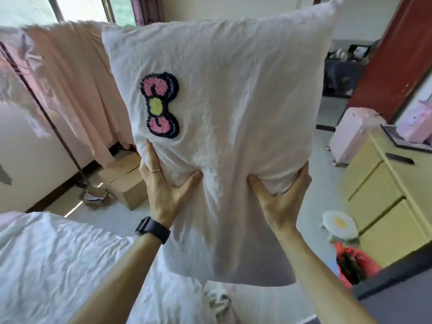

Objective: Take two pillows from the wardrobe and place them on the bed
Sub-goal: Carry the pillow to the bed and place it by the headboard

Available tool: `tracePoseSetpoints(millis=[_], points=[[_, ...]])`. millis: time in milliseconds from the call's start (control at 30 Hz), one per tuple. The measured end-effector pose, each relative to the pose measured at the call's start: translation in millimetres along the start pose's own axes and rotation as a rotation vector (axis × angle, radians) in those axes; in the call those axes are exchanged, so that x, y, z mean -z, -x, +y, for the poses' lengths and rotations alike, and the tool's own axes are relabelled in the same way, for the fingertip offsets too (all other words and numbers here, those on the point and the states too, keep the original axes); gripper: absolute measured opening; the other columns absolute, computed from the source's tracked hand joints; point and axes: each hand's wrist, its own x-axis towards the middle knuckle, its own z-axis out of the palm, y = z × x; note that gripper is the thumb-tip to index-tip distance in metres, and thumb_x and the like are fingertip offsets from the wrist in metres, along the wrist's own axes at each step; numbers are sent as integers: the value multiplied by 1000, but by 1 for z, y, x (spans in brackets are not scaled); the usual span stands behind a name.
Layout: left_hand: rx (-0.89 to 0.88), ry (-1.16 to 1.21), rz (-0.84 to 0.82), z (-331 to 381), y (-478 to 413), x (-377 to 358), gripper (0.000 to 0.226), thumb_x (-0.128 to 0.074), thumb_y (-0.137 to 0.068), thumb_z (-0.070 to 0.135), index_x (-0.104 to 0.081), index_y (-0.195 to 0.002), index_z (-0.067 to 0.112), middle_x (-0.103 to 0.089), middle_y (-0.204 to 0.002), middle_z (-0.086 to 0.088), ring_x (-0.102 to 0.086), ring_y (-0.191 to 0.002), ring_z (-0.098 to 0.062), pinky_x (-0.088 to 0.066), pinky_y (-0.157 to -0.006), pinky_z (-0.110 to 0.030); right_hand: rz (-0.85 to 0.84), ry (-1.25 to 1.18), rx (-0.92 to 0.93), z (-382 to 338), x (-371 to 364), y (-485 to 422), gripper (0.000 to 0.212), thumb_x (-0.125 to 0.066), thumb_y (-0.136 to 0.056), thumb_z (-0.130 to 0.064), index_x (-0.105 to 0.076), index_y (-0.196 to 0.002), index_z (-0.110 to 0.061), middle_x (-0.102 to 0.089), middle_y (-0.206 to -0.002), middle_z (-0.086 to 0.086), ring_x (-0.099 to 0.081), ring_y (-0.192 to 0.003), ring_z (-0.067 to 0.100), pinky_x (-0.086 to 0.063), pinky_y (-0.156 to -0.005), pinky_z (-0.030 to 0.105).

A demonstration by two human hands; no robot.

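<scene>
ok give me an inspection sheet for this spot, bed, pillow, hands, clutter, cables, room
surface: bed, rumpled white cover, lower left
job's things: pillow, white with a bow patch, held upright above the bed; second pillow not identified
clutter: cardboard box on the floor; red bag by the yellow drawers
grippers: left hand and right hand each grip the pillow's lower part; watch on the left wrist
cables: nothing seen
surroundings: clothes rack with pink garments; pink suitcase; red door
</scene>
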Motion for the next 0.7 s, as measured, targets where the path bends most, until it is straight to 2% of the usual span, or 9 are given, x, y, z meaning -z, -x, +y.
tracePoseSetpoints(millis=[67, 133, 200, 300, 367, 467, 600, 700], points=[[17, -27, 56, -12, -17, -1, 123, -78, -57, 64, -7, -155, 41, -26, -145, 0, -25, -133, -2, -22, -105, -1, -98, 16, -6, 12, -25, -22, 127, -95, -51, -56, -27, -153, -22, -44, -145, 1, -45, -135, 21, -45, -109, 40], [25, -52, 97, -23, -36, -7, 125, -78, -57, 64, -10, -157, 34, -27, -146, -3, -27, -129, 1, -20, -103, 2, -192, 20, -26, 25, -51, -44, 136, -96, -47, -54, -20, -155, -24, -37, -150, -1, -38, -139, 17, -41, -112, 31], [43, -82, 99, -37, -54, -13, 131, -80, -53, 68, -8, -158, 34, -23, -148, 0, -26, -134, -3, -22, -106, -4, -264, 23, -55, 41, -76, -66, 139, -96, -45, -54, -14, -155, -28, -30, -151, -5, -33, -141, 11, -34, -108, 20], [80, -138, 66, -60, -81, -32, 141, -90, -46, 62, -3, -155, 45, -18, -150, 2, -23, -140, -8, -25, -114, -20, -330, 5, -99, 73, -113, -107, 136, -97, -50, -46, -13, -155, -31, -29, -148, -6, -31, -133, 2, -32, -108, 24], [119, -204, 114, -75, -102, -53, 140, -95, -46, 55, 0, -150, 55, -18, -150, 6, -23, -141, -10, -27, -116, -31, -374, -1, -104, 98, -143, -139, 133, -97, -53, -42, -15, -156, -28, -31, -147, -3, -33, -128, 0, -32, -109, 26], [188, -284, 227, -104, -139, -90, 138, -94, -49, 55, 2, -147, 60, -19, -146, 10, -22, -135, -6, -25, -116, -32, -465, -31, -98, 139, -194, -189, 129, -96, -56, -44, -15, -156, -27, -32, -146, -2, -34, -123, -1, -33, -109, 27], [253, -310, 311, -134, -194, -130, 138, -94, -49, 55, -1, -150, 56, -16, -150, 6, -25, -144, -18, -31, -119, -46, -568, -81, -94, 182, -255, -256, 126, -95, -60, -42, -14, -156, -29, -33, -140, -5, -34, -116, -6, -32, -102, 23], [262, -355, 328, -144, -227, -148, 144, -96, -43, 56, 0, -150, 54, -13, -148, 13, -18, -147, -17, -28, -121, -43, -628, -103, -72, 201, -296, -296, 127, -95, -60, -41, -15, -156, -24, -30, -138, -11, -31, -115, -10, -31, -102, 20]])
